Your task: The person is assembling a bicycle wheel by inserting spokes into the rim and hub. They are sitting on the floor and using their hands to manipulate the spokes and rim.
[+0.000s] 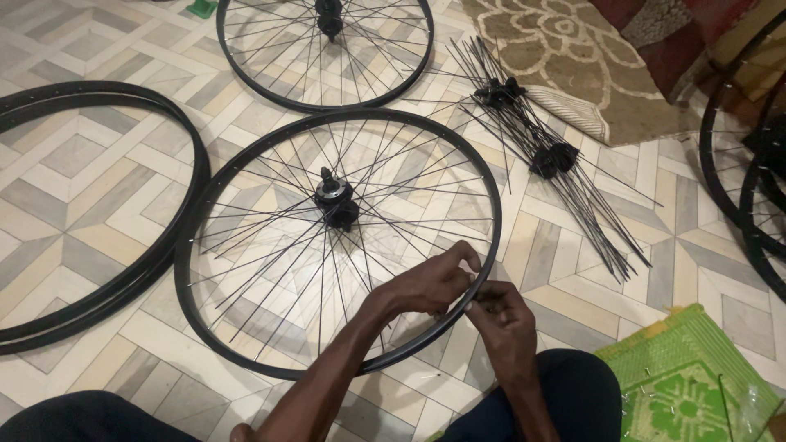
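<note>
Both hands, left hand [430, 282] and right hand [501, 315], pinching the wheel rim [190, 245].

Patterned beige-and-grey tiled floor [90, 172] carries everything. Landmark: black spoked bicycle wheel with hub [336, 243], lying flat at centre. Left of it, stacked bare black rims [155, 245]. Beyond it, a second spoked wheel [324, 51]. Right of it, two black hubs with loose spokes [536, 147]. Nearer and right, green woven mat [692, 385]. Far right, brown floral rug [573, 49].
</note>
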